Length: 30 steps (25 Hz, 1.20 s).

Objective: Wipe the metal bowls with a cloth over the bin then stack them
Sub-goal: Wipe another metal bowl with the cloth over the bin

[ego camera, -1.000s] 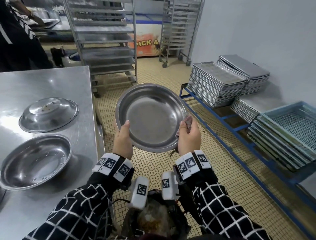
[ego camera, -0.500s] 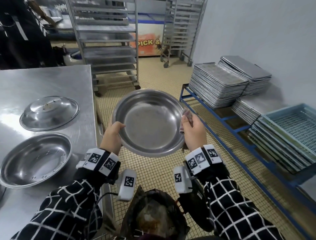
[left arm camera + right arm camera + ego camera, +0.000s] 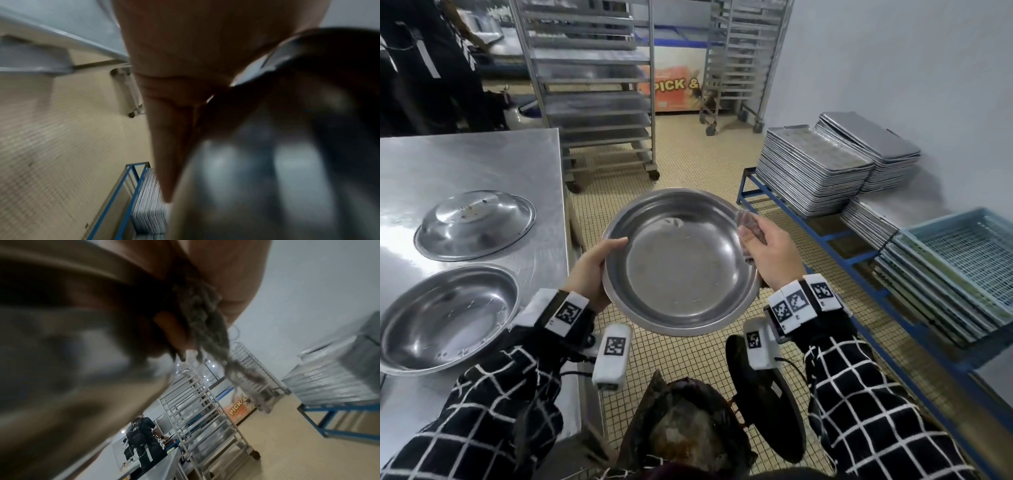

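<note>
Since the earlier head frame, R hand has slid up the bowl's right rim toward the far edge, and the bowl sits a bit lower and nearer me.

Head view: I hold the metal bowl (image 3: 681, 262) open side up, tilted toward me, between both hands, above the floor just beyond the bin (image 3: 688, 431). Left hand (image 3: 589, 274) grips the left rim, thumb over the lip. Right hand (image 3: 770, 253) pinches the cloth (image 3: 748, 224) against the upper-right rim. Key relation: bowl interior lies directly left of the cloth hand, so I judge the R hand is the one to sweep inward while L steadies. Two more bowls on the steel table (image 3: 482, 161) to my left: an upturned bowl (image 3: 476, 224) and an open bowl (image 3: 446, 317), well apart from the hands.

Left wrist view: blurred; palm (image 3: 185, 65) against the bowl's dark underside (image 3: 287, 146), fingers curled round it.

Right wrist view: blurred; fingers (image 3: 170, 331) closed on the grey cloth (image 3: 203, 318), bowl wall (image 3: 72, 353) to the left.
</note>
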Motion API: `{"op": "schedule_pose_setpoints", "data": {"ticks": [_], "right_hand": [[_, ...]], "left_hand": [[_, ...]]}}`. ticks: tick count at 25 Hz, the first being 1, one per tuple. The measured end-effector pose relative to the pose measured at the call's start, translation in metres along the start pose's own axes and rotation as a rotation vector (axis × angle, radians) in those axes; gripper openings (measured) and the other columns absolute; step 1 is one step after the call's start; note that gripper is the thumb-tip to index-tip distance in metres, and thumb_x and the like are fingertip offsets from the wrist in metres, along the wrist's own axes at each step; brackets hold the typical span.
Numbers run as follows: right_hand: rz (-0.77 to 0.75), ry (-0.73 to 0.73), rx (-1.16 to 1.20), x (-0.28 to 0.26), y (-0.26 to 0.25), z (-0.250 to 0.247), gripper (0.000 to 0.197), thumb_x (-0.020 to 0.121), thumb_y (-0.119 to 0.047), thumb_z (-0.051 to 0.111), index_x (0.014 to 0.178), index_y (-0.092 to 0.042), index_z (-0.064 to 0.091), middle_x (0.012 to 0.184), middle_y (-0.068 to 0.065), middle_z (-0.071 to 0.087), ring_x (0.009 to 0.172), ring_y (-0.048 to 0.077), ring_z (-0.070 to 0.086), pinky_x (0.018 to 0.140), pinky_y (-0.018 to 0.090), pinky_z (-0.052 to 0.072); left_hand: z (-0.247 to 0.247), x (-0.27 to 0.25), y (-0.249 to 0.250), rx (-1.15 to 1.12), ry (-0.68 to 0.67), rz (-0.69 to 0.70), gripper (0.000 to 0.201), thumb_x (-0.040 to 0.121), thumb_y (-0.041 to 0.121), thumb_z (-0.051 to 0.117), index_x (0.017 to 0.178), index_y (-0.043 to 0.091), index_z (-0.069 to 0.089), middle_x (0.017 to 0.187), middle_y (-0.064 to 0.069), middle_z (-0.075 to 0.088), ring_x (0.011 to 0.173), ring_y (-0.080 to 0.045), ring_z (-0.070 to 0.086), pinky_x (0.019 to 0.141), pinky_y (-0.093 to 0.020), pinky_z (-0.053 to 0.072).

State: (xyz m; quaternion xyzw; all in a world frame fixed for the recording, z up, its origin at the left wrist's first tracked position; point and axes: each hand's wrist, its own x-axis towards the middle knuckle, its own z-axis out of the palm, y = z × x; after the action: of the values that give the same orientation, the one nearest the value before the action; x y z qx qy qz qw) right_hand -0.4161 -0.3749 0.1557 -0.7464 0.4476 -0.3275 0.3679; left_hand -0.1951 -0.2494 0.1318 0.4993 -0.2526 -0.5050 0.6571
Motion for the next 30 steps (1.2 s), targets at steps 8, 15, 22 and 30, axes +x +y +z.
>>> {"op": "schedule_pose_setpoints", "data": {"ticks": [8,15,22,30], "right_hand": [[0.168,0.287,0.240,-0.013,0.005,0.049,0.029,0.097,-0.026,0.048,0.123,-0.013,0.052,0.095,-0.001,0.063,0.078,0.009,0.065,0.057,0.014,0.051],[0.000,0.062,0.092,-0.006,0.010,-0.012,0.016,0.095,-0.030,0.052,0.109,-0.028,0.060,0.089,-0.006,0.068,0.075,0.007,0.067,0.062,0.016,0.054],[0.058,0.119,0.106,-0.015,0.015,0.018,0.026,0.098,-0.030,0.046,0.119,-0.018,0.055,0.091,-0.009,0.062,0.081,0.004,0.062,0.055,0.009,0.044],[-0.154,-0.014,-0.051,-0.039,0.031,0.057,0.053,0.099,-0.034,0.037,0.149,-0.026,0.021,0.108,-0.001,0.062,0.080,-0.003,0.054,0.071,0.016,0.050]], "left_hand": [[0.034,0.005,-0.027,0.058,0.309,0.084,0.040,0.094,0.045,0.046,0.120,0.018,0.057,0.113,-0.009,0.066,0.101,-0.024,0.064,0.090,-0.042,0.052],[0.004,0.011,0.002,0.100,-0.066,0.078,0.061,0.082,0.044,0.060,0.130,0.008,0.048,0.099,-0.010,0.061,0.082,-0.026,0.063,0.072,-0.040,0.055],[0.014,0.003,-0.009,0.179,0.151,0.124,0.031,0.095,0.034,0.046,0.108,0.013,0.065,0.089,-0.005,0.071,0.084,-0.023,0.066,0.077,-0.040,0.051],[0.013,0.012,-0.003,0.329,0.350,0.314,0.053,0.095,0.037,0.043,0.143,0.034,0.022,0.125,-0.007,0.054,0.110,-0.025,0.056,0.093,-0.043,0.049]]}}
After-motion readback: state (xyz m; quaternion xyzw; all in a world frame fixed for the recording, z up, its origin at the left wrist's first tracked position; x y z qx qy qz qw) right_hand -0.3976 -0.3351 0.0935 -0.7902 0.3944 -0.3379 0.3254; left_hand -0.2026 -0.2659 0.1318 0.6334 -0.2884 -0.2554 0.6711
